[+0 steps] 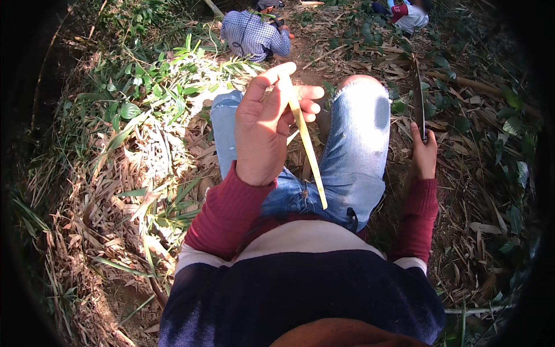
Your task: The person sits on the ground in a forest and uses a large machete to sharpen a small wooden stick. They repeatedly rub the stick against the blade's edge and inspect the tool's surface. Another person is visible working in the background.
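Observation:
A thin, flat, pale yellow-green strip, perhaps bamboo [309, 153], hangs slanting in front of my lap. My left hand [269, 118] pinches its upper end between thumb and index finger, while the other fingers curl loosely to the right. Strong sunlight washes out the fingertips. Out to the right, beside my knee, my right hand [425, 151] is closed around the handle of a machete [418, 95]. Its long dark blade points away from me, and the fingers cover most of the handle.
My bent legs in torn blue jeans [361, 133] frame the lap. Dry leaf litter [127, 220] and green plants [179, 87] surround me. A person in a checked shirt [251, 36] crouches ahead, and another person [410, 16] is farther off at the right. A pole [468, 85] lies right of the blade.

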A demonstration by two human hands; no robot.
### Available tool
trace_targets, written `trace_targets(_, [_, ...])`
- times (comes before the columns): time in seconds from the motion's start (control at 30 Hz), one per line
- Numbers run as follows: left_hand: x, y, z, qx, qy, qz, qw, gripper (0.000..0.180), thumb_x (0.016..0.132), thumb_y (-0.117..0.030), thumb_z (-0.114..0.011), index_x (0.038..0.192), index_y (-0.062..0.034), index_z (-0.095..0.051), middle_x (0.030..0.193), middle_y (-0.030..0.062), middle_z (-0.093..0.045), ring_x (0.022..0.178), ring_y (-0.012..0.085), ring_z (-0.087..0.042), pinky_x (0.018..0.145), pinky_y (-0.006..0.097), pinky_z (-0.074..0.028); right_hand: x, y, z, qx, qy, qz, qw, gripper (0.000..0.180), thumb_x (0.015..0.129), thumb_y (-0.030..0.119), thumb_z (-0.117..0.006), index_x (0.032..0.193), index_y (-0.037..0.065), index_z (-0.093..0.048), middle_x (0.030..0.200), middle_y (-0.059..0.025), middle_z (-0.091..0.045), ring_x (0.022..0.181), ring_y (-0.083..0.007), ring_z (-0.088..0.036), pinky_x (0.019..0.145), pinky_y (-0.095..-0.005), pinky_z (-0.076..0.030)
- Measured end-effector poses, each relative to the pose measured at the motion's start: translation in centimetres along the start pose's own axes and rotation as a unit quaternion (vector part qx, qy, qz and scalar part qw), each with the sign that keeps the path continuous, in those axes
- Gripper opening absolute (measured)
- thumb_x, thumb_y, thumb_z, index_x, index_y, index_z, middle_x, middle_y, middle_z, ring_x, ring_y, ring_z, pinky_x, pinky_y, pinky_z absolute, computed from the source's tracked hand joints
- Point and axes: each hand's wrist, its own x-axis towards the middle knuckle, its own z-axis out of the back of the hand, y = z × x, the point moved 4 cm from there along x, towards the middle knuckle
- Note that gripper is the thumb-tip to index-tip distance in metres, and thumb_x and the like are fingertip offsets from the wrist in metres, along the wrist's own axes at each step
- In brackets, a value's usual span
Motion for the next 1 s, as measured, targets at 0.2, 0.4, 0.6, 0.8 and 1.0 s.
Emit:
trace_targets(0.2, [0.2,-0.8,4.8,0.039,-0.101,-0.009,0.994,0.03,0.101,-0.017,-0.062,0.121,0.0059,-0.059,0.111,0.0249,-0.071,0.09,0.0264,-0.074,0.079,0.035,-0.063,-5.8,-11.6,-7.5,-0.231,0.135,-0.086,0.96,0.057,0.088,0.033,-0.071,0.136,0.005,-0.057,0.127,-0.0252,-0.066,0.121,-0.0366,-0.063,0.101,-0.043,-0.049])
trace_targets(0.4, [-0.2,-4.0,10.7,0.078,-0.155,-0.071,0.982,0.014,0.099,-0.014,-0.063,0.101,-0.0007,-0.067,0.094,0.0084,-0.071,0.086,0.0182,-0.067,0.083,0.036,-0.054,-7.4,-14.0,-12.8,-0.269,0.248,-0.061,0.929,0.053,0.09,0.032,-0.07,0.135,0.005,-0.059,0.126,-0.0243,-0.067,0.118,-0.035,-0.065,0.098,-0.042,-0.051])
trace_targets(0.6, [-1.3,-5.2,13.8,0.063,-0.229,-0.067,0.969,0.019,0.1,-0.017,-0.065,0.108,-0.0004,-0.069,0.094,0.0044,-0.072,0.082,0.0127,-0.066,0.071,0.026,-0.051,-7.2,-14.2,-14.8,-0.265,0.294,-0.049,0.917,0.049,0.092,0.03,-0.068,0.133,0.005,-0.06,0.125,-0.0233,-0.068,0.115,-0.0334,-0.067,0.094,-0.0411,-0.053])
trace_targets(0.8, [-2.2,-3.2,14.4,0.085,-0.263,-0.054,0.96,0.023,0.1,-0.021,-0.068,0.114,-0.0022,-0.069,0.094,0.0028,-0.071,0.079,0.0108,-0.065,0.067,0.025,-0.052,-5.9,-13.6,-15.6,-0.24,0.327,-0.034,0.913,0.046,0.093,0.028,-0.066,0.132,0.005,-0.062,0.124,-0.0223,-0.069,0.112,-0.0317,-0.069,0.091,-0.0401,-0.055])
trace_targets(1.0, [-2.5,-1.6,14.5,0.129,-0.264,0.014,0.956,0.023,0.099,-0.023,-0.069,0.112,-0.0041,-0.069,0.102,0.0029,-0.07,0.083,0.0123,-0.063,0.069,0.024,-0.05,-3.5,-14.0,-14.4,-0.042,0.323,0.022,0.945,0.042,0.095,0.027,-0.065,0.131,0.005,-0.064,0.123,-0.0214,-0.07,0.108,-0.0301,-0.072,0.088,-0.0392,-0.057])
